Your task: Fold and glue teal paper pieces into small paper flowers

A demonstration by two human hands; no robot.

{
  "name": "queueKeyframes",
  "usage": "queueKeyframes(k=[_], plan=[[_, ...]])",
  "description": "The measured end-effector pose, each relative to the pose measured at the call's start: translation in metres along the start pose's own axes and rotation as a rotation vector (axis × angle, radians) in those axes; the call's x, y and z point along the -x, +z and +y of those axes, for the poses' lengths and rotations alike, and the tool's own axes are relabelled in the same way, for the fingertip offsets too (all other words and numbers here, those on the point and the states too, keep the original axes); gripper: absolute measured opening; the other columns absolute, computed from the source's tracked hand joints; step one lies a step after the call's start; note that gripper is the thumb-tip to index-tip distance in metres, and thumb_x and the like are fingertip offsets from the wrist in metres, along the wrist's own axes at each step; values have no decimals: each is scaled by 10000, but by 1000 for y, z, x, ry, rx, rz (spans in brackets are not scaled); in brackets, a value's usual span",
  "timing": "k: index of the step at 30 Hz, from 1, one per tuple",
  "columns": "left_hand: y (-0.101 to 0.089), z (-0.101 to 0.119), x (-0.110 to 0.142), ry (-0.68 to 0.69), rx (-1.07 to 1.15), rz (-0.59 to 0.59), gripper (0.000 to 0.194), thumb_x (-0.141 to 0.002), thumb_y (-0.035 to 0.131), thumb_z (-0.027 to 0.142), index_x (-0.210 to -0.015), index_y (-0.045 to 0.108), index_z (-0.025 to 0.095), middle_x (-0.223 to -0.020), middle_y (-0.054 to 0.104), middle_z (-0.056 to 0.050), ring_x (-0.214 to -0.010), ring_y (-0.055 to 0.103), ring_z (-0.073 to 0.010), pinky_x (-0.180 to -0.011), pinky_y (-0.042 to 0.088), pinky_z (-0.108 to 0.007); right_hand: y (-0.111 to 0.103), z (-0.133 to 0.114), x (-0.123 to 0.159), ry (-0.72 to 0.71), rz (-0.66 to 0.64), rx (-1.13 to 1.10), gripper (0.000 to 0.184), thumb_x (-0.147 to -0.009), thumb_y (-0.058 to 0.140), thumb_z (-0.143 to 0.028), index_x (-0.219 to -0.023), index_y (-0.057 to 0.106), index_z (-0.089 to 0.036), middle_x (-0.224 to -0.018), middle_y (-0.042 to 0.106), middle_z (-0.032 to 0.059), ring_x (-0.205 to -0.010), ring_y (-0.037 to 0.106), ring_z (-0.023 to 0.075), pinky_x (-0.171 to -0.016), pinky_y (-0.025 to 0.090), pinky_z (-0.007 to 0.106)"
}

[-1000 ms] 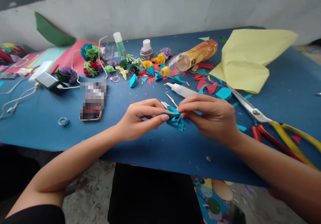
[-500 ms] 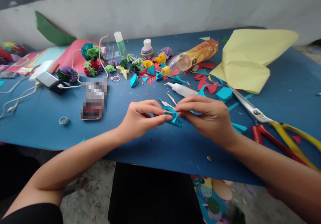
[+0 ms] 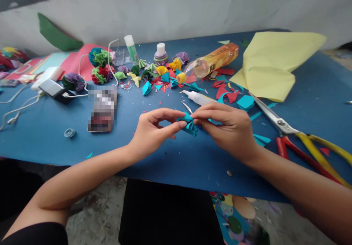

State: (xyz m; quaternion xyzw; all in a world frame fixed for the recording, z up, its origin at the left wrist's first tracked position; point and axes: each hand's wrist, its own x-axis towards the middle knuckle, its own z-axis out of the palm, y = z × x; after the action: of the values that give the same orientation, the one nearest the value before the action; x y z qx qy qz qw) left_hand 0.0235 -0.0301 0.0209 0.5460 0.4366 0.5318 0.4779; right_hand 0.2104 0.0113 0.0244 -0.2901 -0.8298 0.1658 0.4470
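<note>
A piece of folded blue paper (image 3: 189, 125), gathered into pleats, is held over the front middle of the table between my two hands. My left hand (image 3: 154, 129) pinches its left side between thumb and forefinger. On the other side, the fingertips of my right hand (image 3: 227, 127) grip the upper right edge of the paper. Just beyond my right hand lies a white glue bottle (image 3: 200, 98) with a narrow nozzle. The metal tip of a small tool (image 3: 187, 107) shows behind the blue paper; the remainder is hidden by my hands.
Large scissors (image 3: 286, 126) with red and yellow handles lie at right, by a yellow paper sheet (image 3: 271, 65). A plastic bottle (image 3: 214, 62), glue stick (image 3: 131, 50), paper scraps and several paper flowers (image 3: 100, 57) spread behind. A phone (image 3: 102, 109) and cables lie left.
My left fingers have shifted on the blue paper, the thumb now lying across its front and the forefinger over its top. The paper has turned slightly; my right hand stays nearly still.
</note>
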Motion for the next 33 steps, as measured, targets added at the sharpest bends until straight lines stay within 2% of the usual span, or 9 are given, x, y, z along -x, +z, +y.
queueKeyframes(k=[5, 10, 13, 18, 21, 25, 28, 33], plan=[[0, 0, 0, -43, -3, 88, 202, -707, 790, 293, -888, 781, 203, -849, 757, -29, -717, 678, -126, -523, 597, -171, 0, 1, 0, -1, 26, 38, 110, -840, 642, -128, -837, 718, -208, -794, 717, 16, -706, 667, 117, -655, 560, 226], [1, 1, 0, 18, 5, 57, 176, -688, 804, 262, -859, 789, 224, -807, 775, -12, -638, 695, -118, -500, 590, -162, -1, 2, -1, 15, 32, 42, 100, -845, 642, -144, -837, 717, -211, -803, 717, 16, -713, 669, 122, -665, 563, 235], [-1, 0, 0, 97, 13, 19, 179, -698, 792, 199, -870, 785, 247, -784, 776, 2, -619, 703, -114, -499, 586, -148, -2, 2, -2, 26, 31, 29, 98, -844, 644, -148, -830, 716, -213, -792, 713, 11, -699, 662, 115, -654, 557, 226], [-4, -5, -2, 313, -91, -10, 290, -758, 743, 151, -1018, 747, 280, -886, 778, 9, -634, 694, -94, -509, 582, -144, -1, 4, -3, 28, 37, 13, 85, -836, 653, -146, -825, 714, -203, -787, 707, 6, -694, 654, 105, -651, 547, 211], [-5, -7, -3, 496, -229, -9, 299, -782, 715, 113, -1048, 740, 248, -836, 774, -6, -567, 648, -64, -486, 540, -127, -1, 3, -3, 26, 37, 17, 90, -835, 651, -144, -822, 714, -206, -783, 706, 2, -690, 652, 104, -642, 544, 208], [-5, -7, -4, 693, -365, 28, 274, -751, 747, 95, -1009, 754, 188, -789, 769, -35, -581, 655, -59, -524, 523, -103, -1, 1, -2, 7, 39, 25, 96, -832, 647, -130, -821, 715, -197, -780, 709, 9, -689, 654, 101, -640, 541, 198], [-4, -7, -4, 740, -392, 45, 262, -734, 762, 96, -983, 759, 174, -776, 771, -41, -613, 676, -70, -562, 537, -101, -1, 0, -2, 9, 33, 15, 107, -836, 641, -139, -819, 717, -212, -786, 715, 9, -691, 661, 111, -641, 548, 215], [-4, -5, -4, 684, -364, 24, 279, -762, 712, 64, -1005, 754, 195, -792, 771, -23, -606, 670, -67, -551, 553, -108, -2, 0, -2, 44, 30, 3, 99, -840, 642, -161, -814, 718, -219, -787, 714, 9, -680, 656, 113, -624, 549, 226]])
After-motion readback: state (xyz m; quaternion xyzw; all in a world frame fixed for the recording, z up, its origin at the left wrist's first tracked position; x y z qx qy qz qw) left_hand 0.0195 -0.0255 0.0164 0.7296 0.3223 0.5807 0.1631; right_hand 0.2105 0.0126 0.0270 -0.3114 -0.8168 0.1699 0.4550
